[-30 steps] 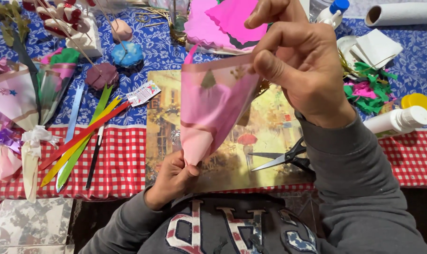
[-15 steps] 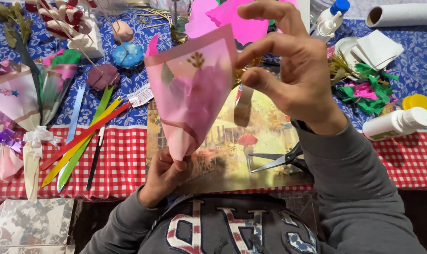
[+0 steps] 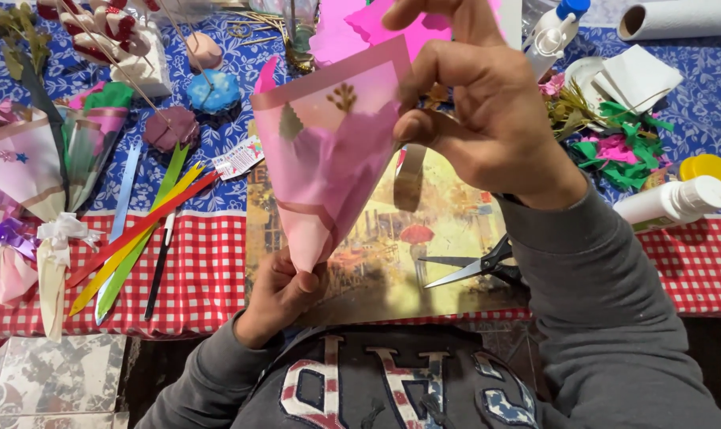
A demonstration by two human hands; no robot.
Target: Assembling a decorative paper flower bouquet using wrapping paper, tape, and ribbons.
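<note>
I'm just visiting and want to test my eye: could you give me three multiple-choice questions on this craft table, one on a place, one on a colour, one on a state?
1. Where do the scissors lie?
A. on the picture mat
B. on the floor
C. in the left hand

2. What colour is the paper cone?
A. green
B. pink
C. black

3. How is the cone held?
A. lying flat on the table
B. left hand pinching the tip, right hand at the rim
C. by one hand alone

Answers: 1 A, they rest on the yellowish mat. 2 B, it is translucent pink. 3 B, both hands grip it, raised.
</note>
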